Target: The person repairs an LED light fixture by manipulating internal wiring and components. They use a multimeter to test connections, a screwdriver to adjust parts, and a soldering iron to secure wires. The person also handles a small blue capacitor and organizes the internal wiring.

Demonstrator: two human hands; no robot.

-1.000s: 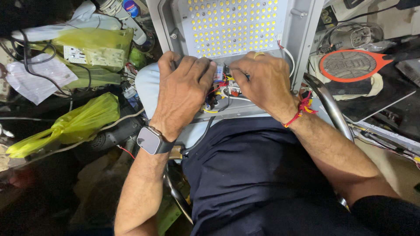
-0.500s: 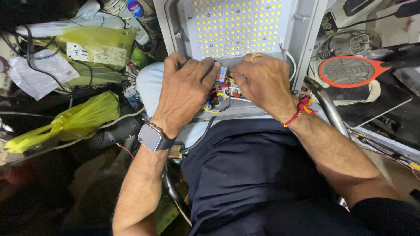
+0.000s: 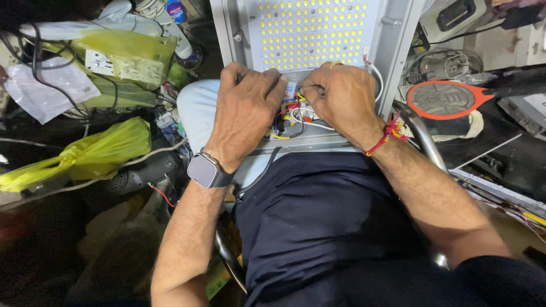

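Cluttered workshop all round. Right hand (image 3: 341,96) pinches a small part among the wires (image 3: 293,116), left hand (image 3: 247,111) curled shut beside it, both at the LED panel's (image 3: 310,34) lower edge on the lap. Best worked slowly: keep wires untangled.

A yellow plastic bag (image 3: 85,156) lies knotted at the left of the frame. Above it, upper left, a yellow-green transparent bag (image 3: 122,59) holds a white rectangular label (image 3: 116,68) with dark print. At top centre stands a white bottle (image 3: 177,25) with a blue label. A smartwatch (image 3: 203,169) at centre shows a dark, blank square screen
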